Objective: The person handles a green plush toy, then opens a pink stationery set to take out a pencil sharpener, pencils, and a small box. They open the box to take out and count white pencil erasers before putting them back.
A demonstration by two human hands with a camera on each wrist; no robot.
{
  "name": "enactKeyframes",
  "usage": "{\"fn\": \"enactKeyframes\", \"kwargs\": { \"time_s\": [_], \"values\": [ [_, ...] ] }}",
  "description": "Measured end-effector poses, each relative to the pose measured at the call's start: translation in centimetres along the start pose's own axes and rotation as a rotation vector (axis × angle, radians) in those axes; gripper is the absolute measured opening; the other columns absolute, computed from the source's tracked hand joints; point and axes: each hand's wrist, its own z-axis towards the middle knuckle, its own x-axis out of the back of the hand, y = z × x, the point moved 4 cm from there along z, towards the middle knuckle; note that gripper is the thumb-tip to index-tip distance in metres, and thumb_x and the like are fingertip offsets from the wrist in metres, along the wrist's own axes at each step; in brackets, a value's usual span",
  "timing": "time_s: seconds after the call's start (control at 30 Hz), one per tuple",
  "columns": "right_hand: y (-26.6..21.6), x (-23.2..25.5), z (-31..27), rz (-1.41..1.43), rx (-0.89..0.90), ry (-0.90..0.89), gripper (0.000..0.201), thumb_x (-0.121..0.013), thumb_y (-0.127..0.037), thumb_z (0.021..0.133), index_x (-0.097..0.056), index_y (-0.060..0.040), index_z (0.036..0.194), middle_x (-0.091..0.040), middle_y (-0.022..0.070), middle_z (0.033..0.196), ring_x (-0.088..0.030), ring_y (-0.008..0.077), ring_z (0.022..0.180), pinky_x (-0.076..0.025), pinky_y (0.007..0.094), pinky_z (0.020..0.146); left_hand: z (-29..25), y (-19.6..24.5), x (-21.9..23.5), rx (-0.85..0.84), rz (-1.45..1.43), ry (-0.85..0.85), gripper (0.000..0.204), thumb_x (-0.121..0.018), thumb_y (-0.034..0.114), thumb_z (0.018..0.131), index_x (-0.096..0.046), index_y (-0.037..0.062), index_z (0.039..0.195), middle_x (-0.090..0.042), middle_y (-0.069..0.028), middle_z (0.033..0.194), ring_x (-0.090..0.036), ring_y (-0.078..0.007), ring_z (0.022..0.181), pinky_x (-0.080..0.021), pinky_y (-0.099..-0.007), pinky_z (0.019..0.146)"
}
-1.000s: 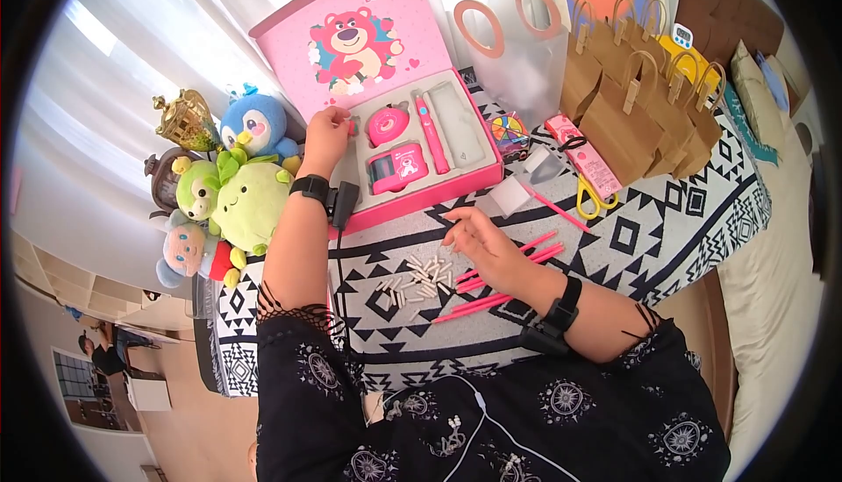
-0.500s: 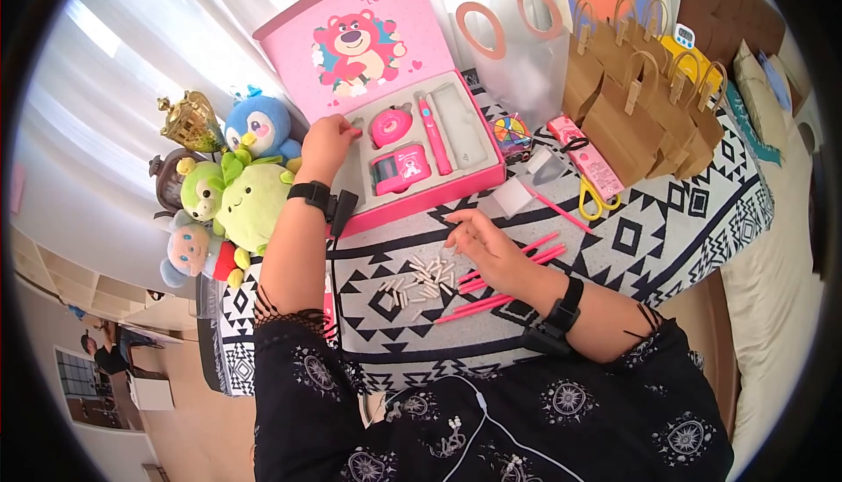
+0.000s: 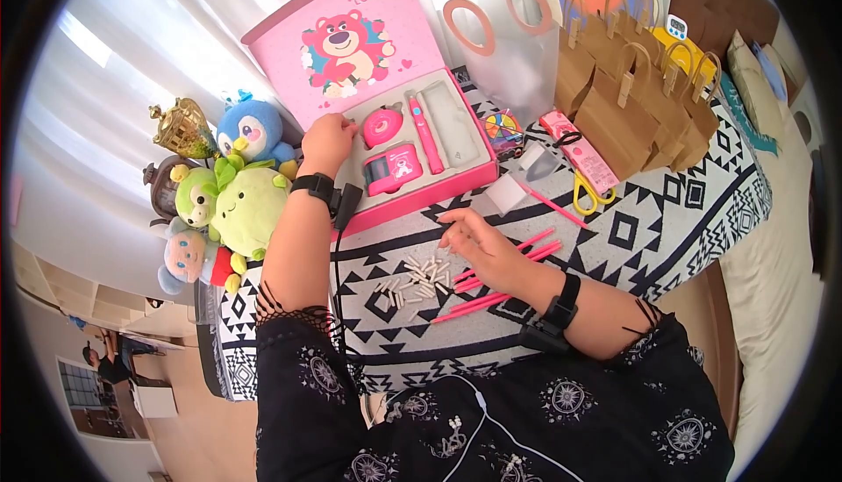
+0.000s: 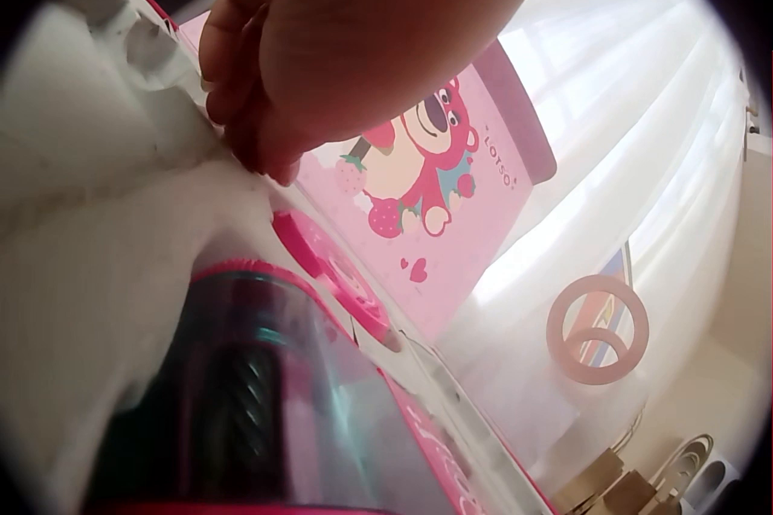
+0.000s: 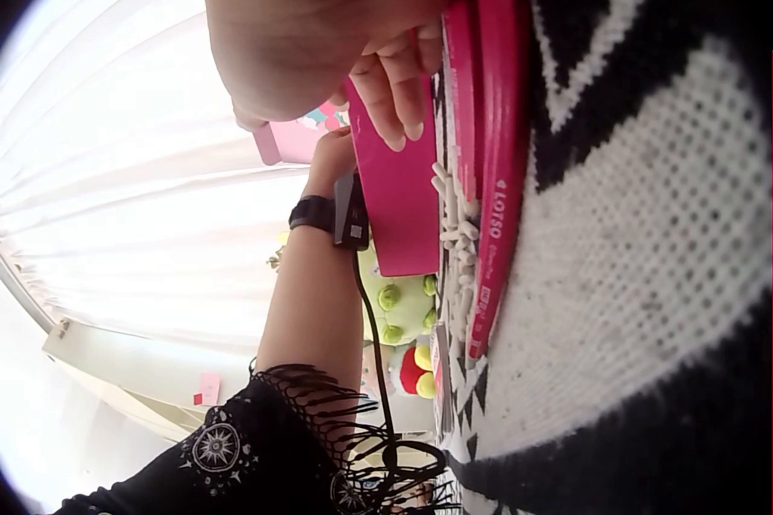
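Note:
My left hand reaches into the left side of the pink box, its fingers bent down at the pale tray. In the left wrist view the fingertips meet the tray near a round pink item; I cannot tell whether they pinch anything. The tray also holds a pink pencil sharpener with a dark clear window and a pink pen-shaped device. My right hand hangs relaxed, holding nothing, over pink pencils. Several short white sticks lie beside it.
Plush toys and a gold trophy cup stand left of the box. To the right are a clear bag, a pink packet, yellow-handled scissors and brown paper bags. A patterned cloth covers the table.
A small pink thing showed at my left fingertips earlier; now it is out of sight, with those fingers lower at the tray. My right hand has stayed put. The head view has shifted slightly.

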Motion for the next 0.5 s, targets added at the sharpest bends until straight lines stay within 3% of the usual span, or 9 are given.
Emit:
{"fn": "enactKeyframes", "kwargs": {
  "time_s": [0.17,0.5],
  "values": [
    [-0.3,0.0,0.0,-0.030,-0.010,0.011,0.041,-0.048,-0.032,0.101,-0.044,-0.0006,0.127,-0.062,0.0131,0.098,-0.061,0.0234,0.093,-0.047,0.0354,0.084,0.1,-1.0,-0.6,0.071,-0.144,-0.038,0.024,-0.066,0.030,0.086,-0.073,0.0074,0.090,-0.071,-0.0149,0.090,-0.068,-0.0330,0.089,-0.052,-0.0441,0.076],
    [-0.2,-0.1,0.0,-0.034,0.001,0.016,0.041,-0.048,-0.032,0.102,-0.045,0.0003,0.126,-0.062,0.0135,0.097,-0.062,0.0236,0.092,-0.048,0.0356,0.083,0.1,-2.1,-1.6,0.047,-0.211,0.031,0.025,-0.072,0.028,0.082,-0.071,0.0063,0.095,-0.066,-0.0157,0.098,-0.066,-0.0317,0.089,-0.051,-0.0424,0.076]
  ]
}}
